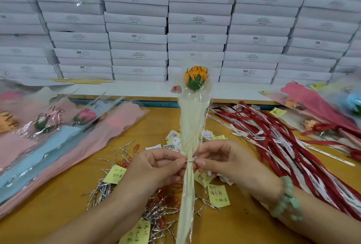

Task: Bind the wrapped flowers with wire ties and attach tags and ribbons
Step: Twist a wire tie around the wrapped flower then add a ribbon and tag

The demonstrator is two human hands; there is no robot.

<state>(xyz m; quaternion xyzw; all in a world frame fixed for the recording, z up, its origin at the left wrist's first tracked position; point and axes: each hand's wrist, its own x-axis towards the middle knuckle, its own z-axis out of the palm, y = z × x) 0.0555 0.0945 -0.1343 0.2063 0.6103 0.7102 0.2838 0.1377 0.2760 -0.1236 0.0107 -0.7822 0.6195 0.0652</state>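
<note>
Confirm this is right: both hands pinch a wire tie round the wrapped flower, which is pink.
Not quite. The head view shows the flower is orange, not pink. The left hand and right hand do pinch the wire tie round its wrap.

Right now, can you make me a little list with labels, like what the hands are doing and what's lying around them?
held flower: orange flower in a cream wrapper, upright
left hand: pinches the wire tie around the wrapper
right hand: pinches the tie's other end
on the right: red and white ribbons
on the left: wrapped flowers lying flat
near the hands: silver ties, yellow notes
behind: stacked white boxes
</note>
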